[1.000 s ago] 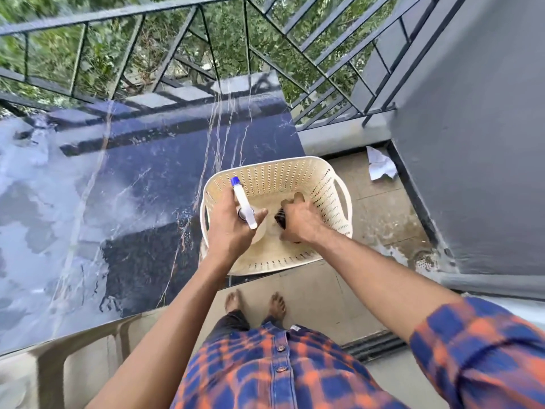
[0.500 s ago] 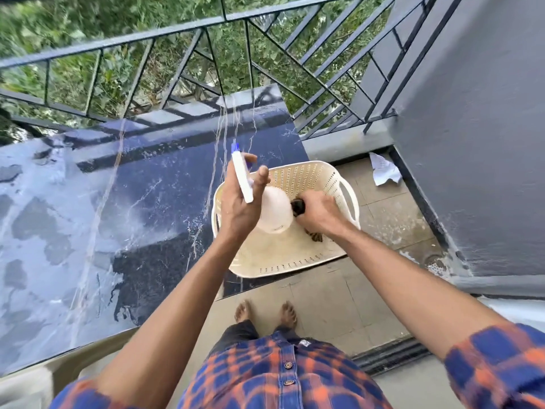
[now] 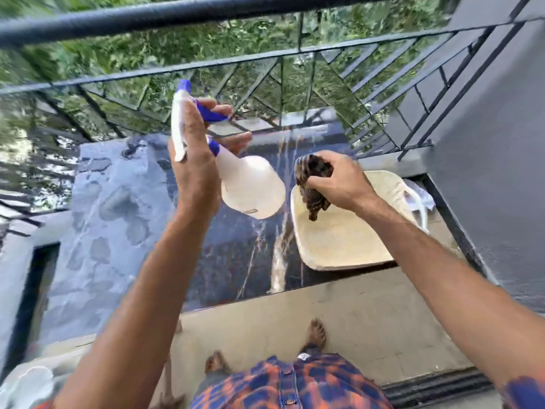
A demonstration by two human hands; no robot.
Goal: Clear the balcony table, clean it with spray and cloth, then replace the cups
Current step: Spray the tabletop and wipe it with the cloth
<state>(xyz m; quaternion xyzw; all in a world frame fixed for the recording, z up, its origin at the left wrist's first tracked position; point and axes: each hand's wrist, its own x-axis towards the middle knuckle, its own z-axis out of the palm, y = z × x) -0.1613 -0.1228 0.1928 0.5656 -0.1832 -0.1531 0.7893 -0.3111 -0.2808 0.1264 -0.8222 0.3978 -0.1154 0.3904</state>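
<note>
My left hand (image 3: 194, 160) grips a white spray bottle (image 3: 250, 187) with a blue trigger by its neck, held up above the table. My right hand (image 3: 339, 181) grips a dark brown cloth (image 3: 314, 184), bunched and hanging down over the basket. The dark glossy marble table (image 3: 124, 231) lies below both hands, with pale streaks and reflections on it. A cream perforated plastic basket (image 3: 339, 246) sits at the table's right end, its inside bare where I can see. No cups are in view.
A black metal railing (image 3: 265, 60) runs behind the table, with green foliage beyond. A grey wall (image 3: 486, 172) stands to the right. White crumpled paper (image 3: 418, 190) lies on the tiled floor past the basket. My bare feet stand on the floor near the table's edge.
Both hands rose out of the basket: the left lifted the spray bottle up over the table, the right pulled the cloth out. The camera tilted up toward the railing.
</note>
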